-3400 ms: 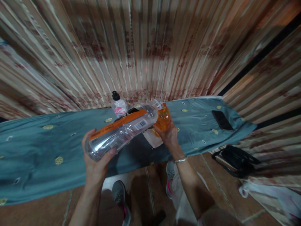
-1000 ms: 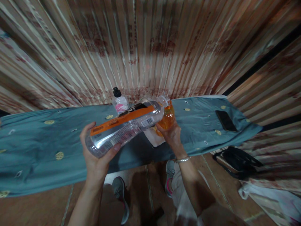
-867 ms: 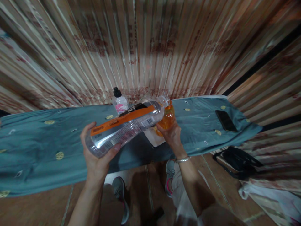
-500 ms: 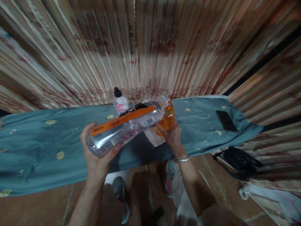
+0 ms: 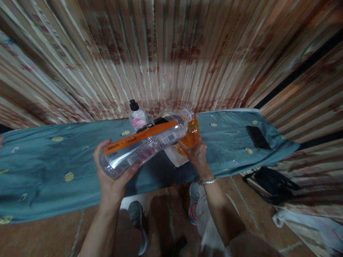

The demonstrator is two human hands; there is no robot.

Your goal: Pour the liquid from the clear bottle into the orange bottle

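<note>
My left hand [image 5: 114, 178] is wrapped round the base of a large clear plastic bottle [image 5: 143, 144] with an orange label, tipped nearly on its side. The bottle's open neck meets the top of a small container of orange liquid [image 5: 190, 135]. My right hand [image 5: 195, 154] grips that container from below, just above the blue-grey cloth [image 5: 53, 157]. A pale sheet or cloth [image 5: 174, 157] lies under the container.
A small pump bottle with a black top [image 5: 136, 116] stands at the back of the cloth. A dark phone [image 5: 258, 137] lies at the right end. A black bag [image 5: 270, 184] sits on the floor to the right. A striped curtain hangs behind.
Nearly nothing differs. The large bottle stays tipped against the orange container; my left hand has shifted very slightly to the right.
</note>
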